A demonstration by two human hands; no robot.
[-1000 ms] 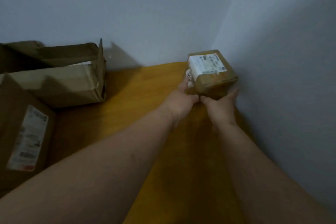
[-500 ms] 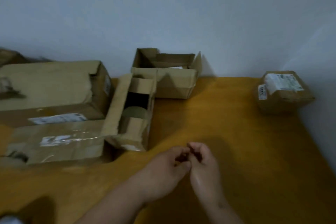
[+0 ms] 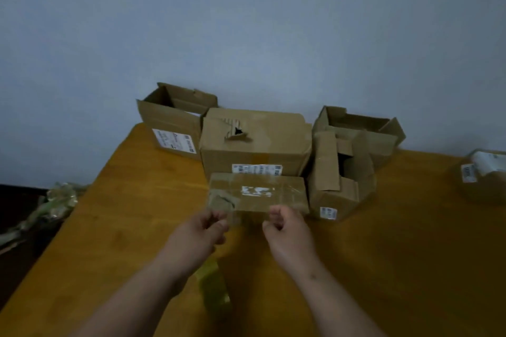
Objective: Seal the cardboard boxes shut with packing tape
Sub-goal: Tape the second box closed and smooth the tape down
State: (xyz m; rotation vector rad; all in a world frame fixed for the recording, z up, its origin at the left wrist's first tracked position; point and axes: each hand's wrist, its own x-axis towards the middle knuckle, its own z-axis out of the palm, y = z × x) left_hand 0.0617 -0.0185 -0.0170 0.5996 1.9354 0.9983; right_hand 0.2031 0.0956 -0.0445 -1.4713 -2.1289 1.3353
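Note:
A flat, taped cardboard box [image 3: 257, 194] lies on the wooden table [image 3: 410, 254], just beyond my hands. My left hand [image 3: 202, 230] and my right hand [image 3: 284, 227] hover at its near edge, a hand's width apart, fingers curled. A faint clear strip of packing tape [image 3: 238, 217] seems stretched between them. A blurred yellowish tape piece [image 3: 213, 287] shows under my left wrist. Behind the flat box stands a larger closed box [image 3: 254, 142] with a torn hole in its top.
An open box [image 3: 175, 123] stands at the back left. Two open boxes stand on the right, one nearer [image 3: 328, 180] and one behind it [image 3: 364, 128]. A small labelled box [image 3: 484, 172] sits at the far right. Crumpled plastic [image 3: 52, 205] lies off the table's left edge.
My view swung left from the small box in the corner to the group of boxes. My hands let go of that box, met over the table, then drew apart.

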